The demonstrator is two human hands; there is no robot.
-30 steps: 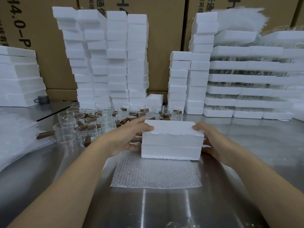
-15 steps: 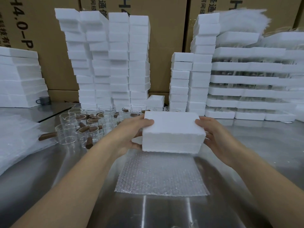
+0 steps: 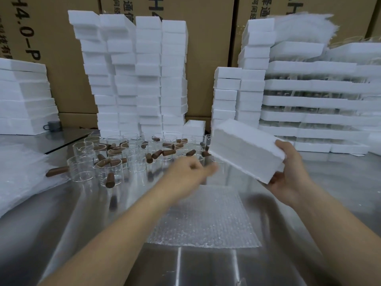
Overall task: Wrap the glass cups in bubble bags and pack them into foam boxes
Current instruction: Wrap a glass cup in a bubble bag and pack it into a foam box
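While right hand grips it, foam box tilted; white, ragged seam.

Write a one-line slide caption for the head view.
Right hand holds a tilted foam box; blurred left hand near the glass cups.

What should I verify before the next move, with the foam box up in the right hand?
1. Right hand grip on the foam box: ok, thumb on top and fingers underneath at its right end.
2. Box shut: ok, the seam shows no gap; the box is tilted and off the table.
3. Left hand free: cannot tell, it is blurred; it is off the box, near the glass cups.
4. Bubble bag ready: ok, it lies flat on the table in front.
5. Cups left to wrap: ok, a cluster stands at the left.
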